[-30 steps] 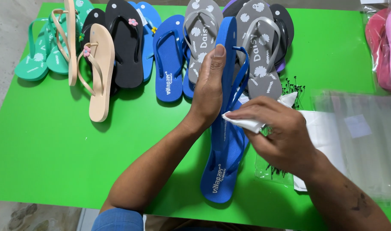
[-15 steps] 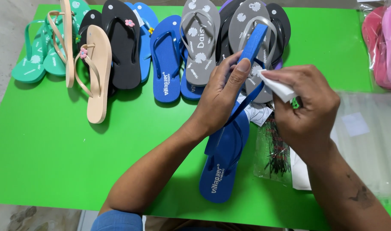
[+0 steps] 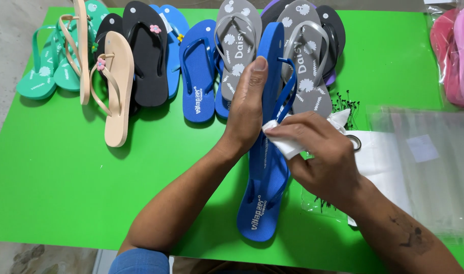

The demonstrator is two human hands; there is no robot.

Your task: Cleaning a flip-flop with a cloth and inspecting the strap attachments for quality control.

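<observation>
My left hand (image 3: 247,109) grips a blue flip-flop (image 3: 272,48) that stands on its edge over the green table, sole toward my palm. A second blue flip-flop (image 3: 260,203) lies flat under it near the table's front. My right hand (image 3: 318,157) pinches a white cloth (image 3: 288,144) and presses it against the upright flip-flop's side, just below its strap.
Across the back of the green table (image 3: 54,172) lie green (image 3: 44,76), beige (image 3: 118,96), black (image 3: 145,56), blue (image 3: 199,76) and grey (image 3: 305,66) flip-flops. Clear plastic bags (image 3: 425,162) and small black tag fasteners (image 3: 343,104) sit at right. Pink flip-flops (image 3: 455,56) are bagged far right.
My right hand with the cloth went up to the flip-flop's far end, then came back down to its middle. My left hand tilted the flip-flop and set it upright again.
</observation>
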